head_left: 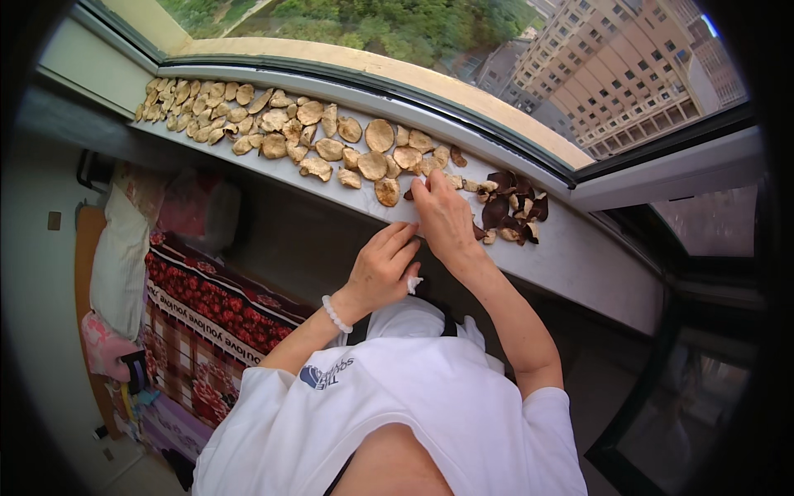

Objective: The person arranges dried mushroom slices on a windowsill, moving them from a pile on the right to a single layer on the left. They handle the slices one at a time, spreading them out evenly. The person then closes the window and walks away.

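Observation:
Pale tan dried slices [327,149], with curled brown edges, lie along the white windowsill [529,256]. My right hand [444,217] reaches onto the sill at the right end of these slices, its fingertips bent down and close together. Beside those fingertips a dark reddish-brown piece shows in part; whatever is between them is hidden. To the right of that hand is a loose heap of dark brown pieces [496,212] mixed with small pale bits. My left hand [385,263] is at the sill's front edge, fingers slightly bent and apart from the thumb. A small white thing [414,284] is by its thumb; I cannot tell what it is.
Behind the sill runs the window frame [372,78], with trees and a tall building outside. An open window sash [686,198] stands at the right. Below left lies a red patterned blanket [207,289] beside a white pillow [120,256]. A beaded bracelet [335,314] circles my left wrist.

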The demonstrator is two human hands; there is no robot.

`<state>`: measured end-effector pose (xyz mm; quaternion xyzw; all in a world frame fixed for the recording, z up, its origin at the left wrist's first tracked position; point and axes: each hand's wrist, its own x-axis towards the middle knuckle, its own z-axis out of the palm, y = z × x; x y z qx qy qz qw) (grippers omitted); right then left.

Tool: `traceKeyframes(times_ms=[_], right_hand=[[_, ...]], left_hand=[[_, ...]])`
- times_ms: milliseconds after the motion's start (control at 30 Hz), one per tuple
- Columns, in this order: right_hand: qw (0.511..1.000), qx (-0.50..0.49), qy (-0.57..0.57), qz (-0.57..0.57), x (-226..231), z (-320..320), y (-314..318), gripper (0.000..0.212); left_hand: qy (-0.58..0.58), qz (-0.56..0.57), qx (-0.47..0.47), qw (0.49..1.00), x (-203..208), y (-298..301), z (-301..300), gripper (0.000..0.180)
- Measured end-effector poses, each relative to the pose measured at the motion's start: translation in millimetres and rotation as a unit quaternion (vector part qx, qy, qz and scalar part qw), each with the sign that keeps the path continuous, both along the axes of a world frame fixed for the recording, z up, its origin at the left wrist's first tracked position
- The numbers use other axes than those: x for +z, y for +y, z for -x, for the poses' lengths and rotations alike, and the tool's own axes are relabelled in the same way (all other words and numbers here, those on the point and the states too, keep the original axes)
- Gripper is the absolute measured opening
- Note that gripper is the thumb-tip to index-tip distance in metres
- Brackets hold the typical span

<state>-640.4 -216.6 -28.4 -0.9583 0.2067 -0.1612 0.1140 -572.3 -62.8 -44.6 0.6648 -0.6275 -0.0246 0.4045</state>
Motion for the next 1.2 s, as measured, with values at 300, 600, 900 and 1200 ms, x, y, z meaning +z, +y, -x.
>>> traceKeyframes(times_ms=[300,600,900,1200], right_hand=[[0.996,-0.003,-0.079,0.027,-3,-3,-3,0.016],[0.996,-0.047,-0.079,0.017,22,37,4,0.016],[0.989,-0.126,-0.033,-0.063,22,91,9,0.016],[0.993,-0.112,0.026,-0.006,7,62,1,0.017]], left_hand=[[-0.005,0.008,0.021,1.0,-1,3,-7,0.034],[-0.007,-0.011,-0.005,1.0,4,5,-18,0.037],[0.015,0.012,-0.094,0.995,8,-7,-12,0.036],[0.006,-0.013,-0.124,0.992,4,-16,-12,0.035]])
